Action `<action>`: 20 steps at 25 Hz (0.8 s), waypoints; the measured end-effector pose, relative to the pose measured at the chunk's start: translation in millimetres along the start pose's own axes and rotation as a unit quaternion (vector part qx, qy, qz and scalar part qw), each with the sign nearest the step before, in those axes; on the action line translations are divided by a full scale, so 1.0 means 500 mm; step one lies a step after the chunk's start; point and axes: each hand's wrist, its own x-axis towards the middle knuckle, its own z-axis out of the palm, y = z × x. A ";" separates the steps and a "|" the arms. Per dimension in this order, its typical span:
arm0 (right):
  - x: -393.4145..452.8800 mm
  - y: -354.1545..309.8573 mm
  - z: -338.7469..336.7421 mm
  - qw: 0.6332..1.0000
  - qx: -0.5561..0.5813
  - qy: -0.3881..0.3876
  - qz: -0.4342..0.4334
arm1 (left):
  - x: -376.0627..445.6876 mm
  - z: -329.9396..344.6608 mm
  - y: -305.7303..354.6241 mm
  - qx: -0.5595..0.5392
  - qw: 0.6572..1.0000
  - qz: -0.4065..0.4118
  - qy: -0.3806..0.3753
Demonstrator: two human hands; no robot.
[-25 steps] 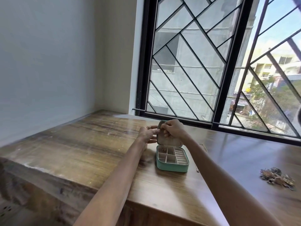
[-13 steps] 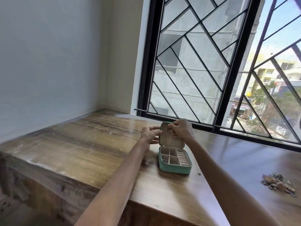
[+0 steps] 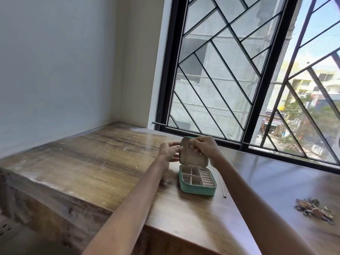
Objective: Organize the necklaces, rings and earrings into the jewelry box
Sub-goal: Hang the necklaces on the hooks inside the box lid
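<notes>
Head view: small green rectangular jewelry box (image 3: 197, 182) with beige lining, sitting open on brown wooden tabletop (image 3: 103, 162) near dark-framed window (image 3: 257, 74), lid (image 3: 194, 153) standing upright behind divided compartments. Right hand (image 3: 204, 147) curled over lid's top edge, fingers bent against inner lining, apparently pinching something small there; too small to tell what. Left hand (image 3: 169, 150) at lid's left edge, fingertips pinched together against it. Thin silver chain necklace (image 3: 223, 186) with small ring pendant lying on tabletop just beside box's right side. Heap of mixed multicoloured jewelry (image 3: 313, 208) well apart, far right on tabletop. Pale plain wall (image 3: 55, 67) on left.
</notes>
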 end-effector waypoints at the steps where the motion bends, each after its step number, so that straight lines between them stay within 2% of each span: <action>1: 0.000 -0.009 0.002 0.999 0.033 -0.008 0.004 | 0.000 0.000 0.000 0.001 1.000 0.000 -0.001; 6: -0.008 -0.048 0.000 0.995 0.069 -0.077 0.013 | 0.000 -0.005 -0.002 -0.007 1.000 0.002 -0.010; 10: -0.017 -0.058 -0.011 0.989 0.044 -0.141 0.009 | 0.002 -0.006 -0.002 -0.014 1.000 0.007 -0.011; 13: -0.006 -0.039 -0.010 0.992 0.027 -0.118 0.021 | 0.002 -0.005 -0.004 -0.005 1.000 0.008 -0.015; 20: 0.044 -0.004 0.011 0.987 -0.152 -0.037 -0.038 | 0.001 -0.002 -0.001 -0.012 1.000 0.009 -0.020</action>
